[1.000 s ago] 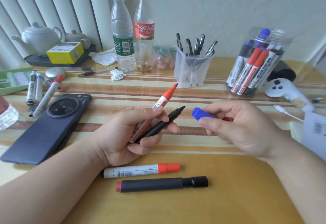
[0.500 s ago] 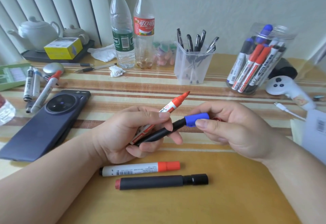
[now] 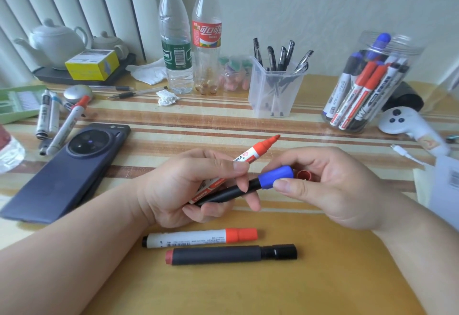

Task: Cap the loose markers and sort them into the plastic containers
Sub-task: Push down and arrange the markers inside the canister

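My left hand [image 3: 188,188] grips two markers at once: an uncapped red-tipped marker [image 3: 258,149] pointing up to the right, and a black marker [image 3: 228,193]. My right hand [image 3: 332,185] pinches a blue cap [image 3: 275,177] that sits on the black marker's tip, and a red cap [image 3: 304,175] lies tucked in its palm. A capped white marker with red cap [image 3: 201,236] and a capped black marker [image 3: 231,255] lie on the table near me. A round clear jar [image 3: 370,83] at the right holds several markers. A clear square cup [image 3: 275,88] holds several pens.
A dark phone [image 3: 67,173] lies at the left, with several loose markers [image 3: 59,121] beyond it. Two bottles [image 3: 191,41], a teapot [image 3: 54,41], a yellow box [image 3: 92,65] and tissue stand at the back. A white controller [image 3: 407,123] and cable sit far right.
My right hand brought the blue cap leftward from free air onto the black marker's tip and pushed it on. The left hand kept both markers, rising slightly.
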{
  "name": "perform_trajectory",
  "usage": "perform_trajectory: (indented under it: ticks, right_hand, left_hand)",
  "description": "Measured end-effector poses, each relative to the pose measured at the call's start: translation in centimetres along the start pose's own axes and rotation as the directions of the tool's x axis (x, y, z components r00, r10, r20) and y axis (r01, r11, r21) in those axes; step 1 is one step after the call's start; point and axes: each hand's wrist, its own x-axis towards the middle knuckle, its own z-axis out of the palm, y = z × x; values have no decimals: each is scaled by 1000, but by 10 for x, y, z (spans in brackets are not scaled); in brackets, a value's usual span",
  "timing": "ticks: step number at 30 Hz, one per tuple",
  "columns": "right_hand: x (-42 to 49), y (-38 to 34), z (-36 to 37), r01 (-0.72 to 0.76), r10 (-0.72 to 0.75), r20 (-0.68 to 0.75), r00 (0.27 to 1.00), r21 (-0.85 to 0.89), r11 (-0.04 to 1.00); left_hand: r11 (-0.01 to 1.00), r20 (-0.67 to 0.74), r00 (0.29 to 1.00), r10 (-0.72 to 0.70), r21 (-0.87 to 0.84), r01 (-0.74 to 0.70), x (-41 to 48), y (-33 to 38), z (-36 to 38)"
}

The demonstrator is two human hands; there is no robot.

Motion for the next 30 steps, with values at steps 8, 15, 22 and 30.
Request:
perform_trajectory:
  ticks: [8,15,22,30]
  right_hand:
    - [4,-3,7,-51,49,-27,998,-113,992]
    - [10,-1,12,-184,186,-35,982,50,982]
    - [10,-1,13,-264,264,16,964,130,956]
    - [7,-7,11,-236,224,-105,969,-113,965]
  left_hand:
    - [996,-93,995,40,88,-31,0,-2,7]
    - [987,-126,988,87,147,-68,-2,-3,12]
    - [959,-170,983,62,283,-11,-1,-5,18]
    - [949,-164,983,84,315,-28,-1,-5,20]
